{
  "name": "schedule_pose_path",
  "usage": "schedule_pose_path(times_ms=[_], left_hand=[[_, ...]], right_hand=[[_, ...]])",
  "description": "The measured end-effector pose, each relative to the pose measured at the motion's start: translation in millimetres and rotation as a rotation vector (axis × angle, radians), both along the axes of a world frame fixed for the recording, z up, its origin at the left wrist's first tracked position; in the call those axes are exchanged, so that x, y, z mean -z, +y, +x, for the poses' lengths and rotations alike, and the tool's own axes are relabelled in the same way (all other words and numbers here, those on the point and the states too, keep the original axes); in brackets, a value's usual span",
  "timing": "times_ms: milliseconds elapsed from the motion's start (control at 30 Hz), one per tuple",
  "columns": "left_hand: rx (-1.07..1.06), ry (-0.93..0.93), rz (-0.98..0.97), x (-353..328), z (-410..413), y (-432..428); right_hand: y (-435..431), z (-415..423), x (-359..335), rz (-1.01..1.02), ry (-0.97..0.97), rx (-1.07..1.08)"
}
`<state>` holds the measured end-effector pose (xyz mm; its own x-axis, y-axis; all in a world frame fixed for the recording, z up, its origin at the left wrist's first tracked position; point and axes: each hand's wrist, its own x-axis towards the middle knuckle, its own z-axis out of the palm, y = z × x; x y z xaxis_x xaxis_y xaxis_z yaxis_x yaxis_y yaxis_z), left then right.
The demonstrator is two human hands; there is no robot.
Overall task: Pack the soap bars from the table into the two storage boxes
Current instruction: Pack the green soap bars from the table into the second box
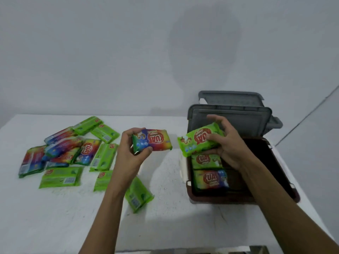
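- So, my left hand (128, 151) is curled round one end of a rainbow soap bar (157, 142). I'm holding it up off the table (55, 217), between the heap and the boxes.
- My right hand (227, 147) is gripping a green soap bar (198, 142) by its right end, over the far left corner of the brown box (220, 199).
- My hands are apart, one bar each.
- Two packed bars (207, 160) lie flat along the brown box's left wall. One is green, and a rainbow one sits just nearer me, touching it.
- A grey lid (229, 120) stands upright behind the brown box. Behind that is what looks like the grey box (231, 97).
- The loose bars (64, 153) are heaped on the left of the table, some overlapping.
- One lone green bar (139, 195) lies just beside my left forearm.
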<state>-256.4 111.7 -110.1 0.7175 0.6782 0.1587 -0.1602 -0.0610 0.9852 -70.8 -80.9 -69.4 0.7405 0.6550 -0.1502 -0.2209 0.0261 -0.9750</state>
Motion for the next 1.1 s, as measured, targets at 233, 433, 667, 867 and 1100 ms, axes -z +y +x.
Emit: schedule_pose_path(times_ms=[233,433,667,867,1100], left_hand=[[0.012,-0.013,-0.108,4,27,-39],[0.014,-0.040,-0.228,6,43,-64],[0.016,-0.046,-0.338,10,54,-81],[-0.001,-0.030,-0.394,15,59,-97],[-0.019,-0.014,-0.419,21,59,-100]], right_hand=[[-45,19,5,0.039,0.298,0.053],[-62,23,22,0.117,0.520,0.154],[-74,24,29,0.064,0.436,0.072],[-77,24,30,0.074,0.410,0.028],[-76,27,42,-0.103,0.286,0.160]])
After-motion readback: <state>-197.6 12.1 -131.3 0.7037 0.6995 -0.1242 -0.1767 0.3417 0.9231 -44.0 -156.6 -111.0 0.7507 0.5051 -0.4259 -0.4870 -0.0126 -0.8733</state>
